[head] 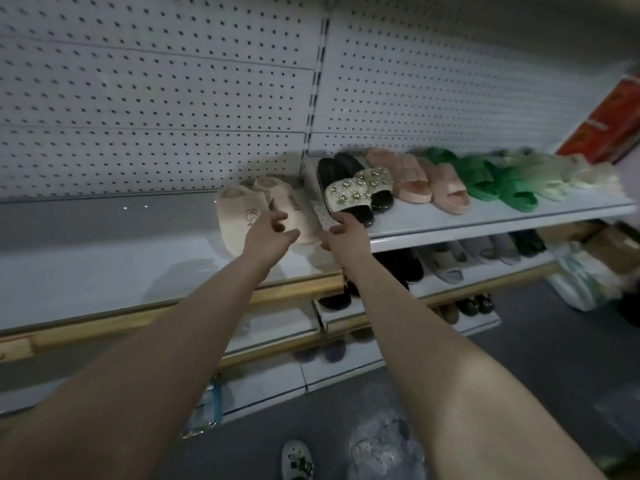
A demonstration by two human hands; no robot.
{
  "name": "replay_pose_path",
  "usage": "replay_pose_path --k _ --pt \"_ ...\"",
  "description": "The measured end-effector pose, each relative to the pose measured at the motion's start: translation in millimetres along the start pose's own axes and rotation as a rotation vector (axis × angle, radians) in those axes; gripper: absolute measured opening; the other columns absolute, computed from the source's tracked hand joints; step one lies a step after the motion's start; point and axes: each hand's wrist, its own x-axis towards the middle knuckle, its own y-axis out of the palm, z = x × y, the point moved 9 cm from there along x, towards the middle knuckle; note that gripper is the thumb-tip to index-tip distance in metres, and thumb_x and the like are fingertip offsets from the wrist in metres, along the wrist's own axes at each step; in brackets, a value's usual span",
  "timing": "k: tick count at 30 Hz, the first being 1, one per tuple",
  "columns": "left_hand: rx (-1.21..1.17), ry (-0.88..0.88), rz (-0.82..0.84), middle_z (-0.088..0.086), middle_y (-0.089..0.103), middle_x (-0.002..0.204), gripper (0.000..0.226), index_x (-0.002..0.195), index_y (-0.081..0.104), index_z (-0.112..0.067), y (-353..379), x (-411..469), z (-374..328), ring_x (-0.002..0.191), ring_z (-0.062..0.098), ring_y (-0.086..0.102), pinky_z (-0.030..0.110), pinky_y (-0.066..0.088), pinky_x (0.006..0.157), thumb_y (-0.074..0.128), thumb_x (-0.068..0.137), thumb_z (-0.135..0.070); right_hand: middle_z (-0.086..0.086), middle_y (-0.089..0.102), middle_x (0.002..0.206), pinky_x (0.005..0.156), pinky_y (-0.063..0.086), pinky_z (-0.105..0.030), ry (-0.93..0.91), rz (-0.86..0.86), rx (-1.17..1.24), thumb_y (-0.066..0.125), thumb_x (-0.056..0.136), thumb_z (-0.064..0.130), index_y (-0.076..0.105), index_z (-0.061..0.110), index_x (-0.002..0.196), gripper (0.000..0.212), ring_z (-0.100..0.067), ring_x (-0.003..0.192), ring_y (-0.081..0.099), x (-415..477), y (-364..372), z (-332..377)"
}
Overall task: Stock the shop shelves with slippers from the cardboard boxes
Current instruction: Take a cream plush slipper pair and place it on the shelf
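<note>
**Top shelf, slipper row: two hands at the cream pair**

Item 1. Cream pair (pixel 242 216), fuzzy, closed-toe, lying side by side on the shelf (pixel 104 265) with toes towards the pegboard (pixel 138 98). The left slipper bears a small stitched motif.

Item 2. Left hand (pixel 268 233), over the near end of the cream pair. The left slipper lies at its 10 o'clock, the right slipper at its 1 o'clock. Its fingers (pixel 277 218) are apart and loosely bent, and they clasp nothing. We cannot tell whether they touch the fleece.

Item 3. Right hand (pixel 346 237), at 3 o'clock of the left hand and apart from it. Its fingers are loosely bent and the thumb stands off at 8 o'clock. The fingertips lie at the near end of the jewelled pair (pixel 360 192), which sits at their 12 o'clock. We see no clasp.

Item 4. Running on towards 3 o'clock along the same shelf: pink pair (pixel 429 185), green pair (pixel 491 181), pale pair (pixel 554 174), the last blurred.

Item 5. Lower shelf (pixel 450 285), at 5 o'clock of the right hand, holding grey slippers (pixel 485 254).

Item 6. Red box (pixel 609 123), at the frame's 2 o'clock edge.
</note>
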Motion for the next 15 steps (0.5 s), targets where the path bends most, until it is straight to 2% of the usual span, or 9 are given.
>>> replay_pose_path --k 3,6,9,12,15 --pt "0.032 0.069 0.079 0.0 0.057 0.11 0.043 0.123 0.056 -0.022 28 -14 -26 0.103 0.02 0.059 0.045 0.053 0.092 0.07 0.083 -0.026 0.001 0.062 0.108 0.08 0.058 -0.035 0.01 -0.078 0.001 0.069 0.089 0.021 0.053 0.022 0.133 0.046 -0.017 0.089 0.068 -15 -40 -3" --pt "0.046 0.115 0.158 0.0 0.058 0.109 0.038 0.119 0.056 -0.023 62 -28 -46 0.1 0.02 0.06 0.045 0.053 0.092 0.07 0.084 -0.025 -0.001 0.066 0.11 0.083 0.058 -0.038 0.027 -0.148 0.024 0.069 0.088 0.02 0.056 0.025 0.129 0.043 -0.021 0.095 0.068 -26 -80 -16" --pt "0.088 0.167 0.226 -0.002 0.059 0.107 0.039 0.121 0.057 -0.023 100 -42 -66 0.1 0.019 0.061 0.043 0.054 0.091 0.071 0.084 -0.025 -0.002 0.068 0.107 0.081 0.059 -0.037 0.055 -0.216 0.025 0.069 0.089 0.02 0.058 0.025 0.128 0.041 -0.021 0.091 0.07 -38 -124 -34" --pt "0.124 0.212 0.28 -0.005 0.061 0.103 0.036 0.117 0.058 -0.026 142 -58 -84 0.096 0.019 0.063 0.043 0.054 0.089 0.071 0.084 -0.026 0.0 0.068 0.099 0.083 0.059 -0.042 0.07 -0.285 0.026 0.068 0.088 0.02 0.06 0.025 0.123 0.036 -0.022 0.084 0.071 -50 -170 -55" --pt "0.147 0.233 0.36 -0.001 0.062 0.109 0.034 0.119 0.058 -0.023 189 -74 -97 0.097 0.021 0.063 0.042 0.053 0.091 0.069 0.087 -0.024 0.003 0.069 0.099 0.086 0.058 -0.042 0.07 -0.326 0.019 0.067 0.086 0.025 0.061 0.027 0.121 0.036 -0.019 0.087 0.07 -64 -213 -74"
